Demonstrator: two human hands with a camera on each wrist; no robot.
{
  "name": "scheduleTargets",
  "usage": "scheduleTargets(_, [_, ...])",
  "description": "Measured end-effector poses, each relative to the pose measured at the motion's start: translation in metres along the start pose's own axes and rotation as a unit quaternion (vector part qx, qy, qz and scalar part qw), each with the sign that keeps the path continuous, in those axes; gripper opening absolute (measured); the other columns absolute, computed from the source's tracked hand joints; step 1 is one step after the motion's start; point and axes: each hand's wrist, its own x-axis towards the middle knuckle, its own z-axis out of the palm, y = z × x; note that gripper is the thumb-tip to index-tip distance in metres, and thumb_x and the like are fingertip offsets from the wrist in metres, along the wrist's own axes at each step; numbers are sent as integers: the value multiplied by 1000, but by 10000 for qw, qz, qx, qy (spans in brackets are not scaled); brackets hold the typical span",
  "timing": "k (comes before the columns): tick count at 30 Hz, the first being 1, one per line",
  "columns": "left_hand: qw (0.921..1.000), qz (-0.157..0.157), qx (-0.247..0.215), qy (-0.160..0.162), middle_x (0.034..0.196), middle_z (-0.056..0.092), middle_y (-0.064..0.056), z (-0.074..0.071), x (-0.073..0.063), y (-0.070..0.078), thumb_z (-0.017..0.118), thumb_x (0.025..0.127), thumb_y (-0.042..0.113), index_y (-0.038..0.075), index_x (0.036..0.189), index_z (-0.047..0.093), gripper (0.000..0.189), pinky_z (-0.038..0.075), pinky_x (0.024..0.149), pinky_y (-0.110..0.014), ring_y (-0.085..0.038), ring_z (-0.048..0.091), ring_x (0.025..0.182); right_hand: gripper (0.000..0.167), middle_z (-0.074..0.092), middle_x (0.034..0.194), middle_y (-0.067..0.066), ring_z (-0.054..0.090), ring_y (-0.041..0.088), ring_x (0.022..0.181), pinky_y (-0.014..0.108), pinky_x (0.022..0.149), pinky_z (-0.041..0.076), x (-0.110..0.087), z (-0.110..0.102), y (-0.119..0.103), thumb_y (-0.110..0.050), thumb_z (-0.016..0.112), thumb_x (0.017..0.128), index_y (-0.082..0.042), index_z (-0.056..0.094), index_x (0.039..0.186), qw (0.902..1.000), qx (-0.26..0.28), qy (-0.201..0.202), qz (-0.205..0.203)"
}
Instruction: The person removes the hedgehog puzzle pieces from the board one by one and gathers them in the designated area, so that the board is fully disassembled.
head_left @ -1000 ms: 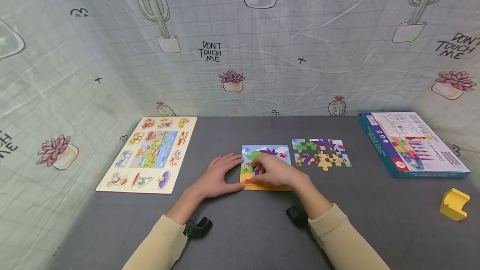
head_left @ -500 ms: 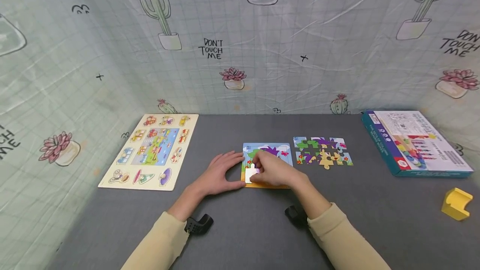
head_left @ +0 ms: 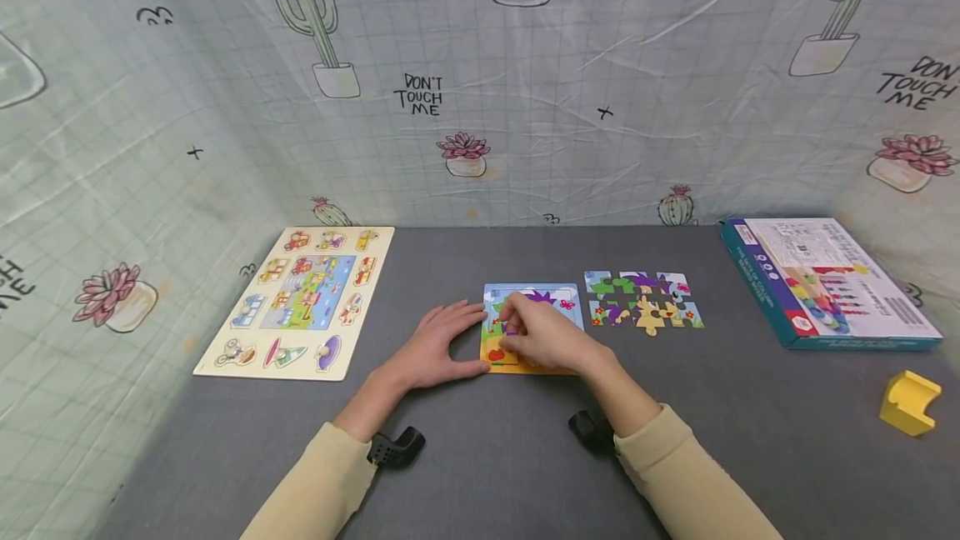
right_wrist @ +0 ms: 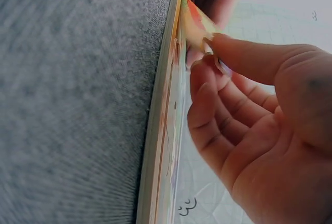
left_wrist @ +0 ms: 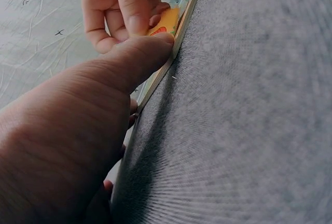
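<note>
In the head view a small jigsaw puzzle board point(head_left: 540, 371) with a blue and orange border lies flat on the grey table. My right hand point(head_left: 546, 335) is over it and pinches a puzzle piece point(right_wrist: 198, 23) between thumb and forefinger. This orange piece, with a red patch, tilts up at the board's lower left in the right wrist view. My left hand point(head_left: 435, 348) rests at the board's left side, fingers extended along it and thumb at the near left corner. In the left wrist view that thumb lies right beside the piece. My right hand covers much of the board's middle.
Right of the board lie several loose jigsaw pieces point(head_left: 651, 319) arranged in rows. A wooden peg puzzle point(head_left: 337, 365) with vehicle pictures lies left. A teal-sided box point(head_left: 862, 290) and a yellow notched block point(head_left: 909, 403) are at the right.
My right hand has tilted the puzzle piece about in place: it shone white half a second ago and now shows orange and red. My left hand has stayed at the board's edge.
</note>
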Motion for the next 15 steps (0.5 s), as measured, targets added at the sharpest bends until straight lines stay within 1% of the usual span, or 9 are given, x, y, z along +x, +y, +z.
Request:
scheduleTargets(3, [10000, -17, -32, 8, 154, 45, -8, -1, -1, 1, 76, 87, 44, 7, 148, 52, 75, 16, 117, -59, -32, 30, 147, 20, 60, 87, -1, 56, 16, 75, 32, 71, 50, 0, -1, 0, -13, 72, 95, -8, 58, 109, 9999, 121, 68, -67])
scheduleTargets(7, [10000, -13, -50, 30, 154, 45, -8, -1, -1, 0, 77, 87, 43, 7, 148, 52, 75, 16, 117, -60, -33, 30, 147, 19, 62, 88, -1, 59, 16, 75, 33, 71, 51, -2, -6, 2, -11, 71, 96, -7, 58, 110, 9991, 347, 117, -191])
scheduleTargets(11, [10000, 6, -28, 26, 154, 45, -8, 0, 0, -1, 76, 87, 43, 7, 148, 52, 75, 16, 117, -60, -33, 30, 147, 18, 64, 88, 0, 62, 17, 75, 34, 67, 51, -4, -13, 4, -10, 69, 97, -6, 57, 111, 9978, 566, 165, -292])
scheduleTargets(15, [10000, -2, 15, -4, 154, 45, -7, 1, 0, -2, 76, 87, 44, 8, 148, 52, 75, 16, 117, -59, -32, 30, 147, 18, 63, 89, 2, 63, 17, 75, 34, 64, 51, -7, -21, 8, -10, 67, 99, -5, 56, 112, 9971, 641, 238, -346])
